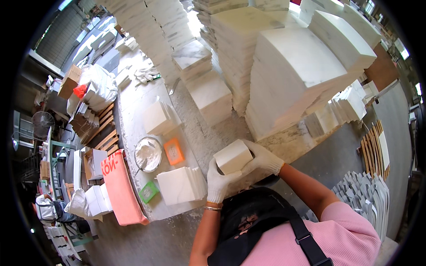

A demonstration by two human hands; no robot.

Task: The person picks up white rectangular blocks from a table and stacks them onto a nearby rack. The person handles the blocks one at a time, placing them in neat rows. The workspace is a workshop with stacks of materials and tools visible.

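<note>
A pink cloth (122, 186) drapes the bench (133, 106) edge, beside a bowl (148, 154) and tile stack (181, 185). The gloved left hand (218, 181) grips the block (232, 156) from below; the right hand (262, 157) clamps its right side. Tall tile stacks (293, 75) rise behind; the block's underside is hidden

Two gloved hands, left (218, 181) and right (262, 156), shared one small stack of white tiles (233, 156). On the surface (133, 99) lay two low tile piles (181, 185) (159, 117), one round bowl of white paste (148, 153), one orange square sponge (174, 151), one green pad (148, 191) and one pair of spare gloves (146, 74). The tall tile stacks behind ran too many to count.
</note>
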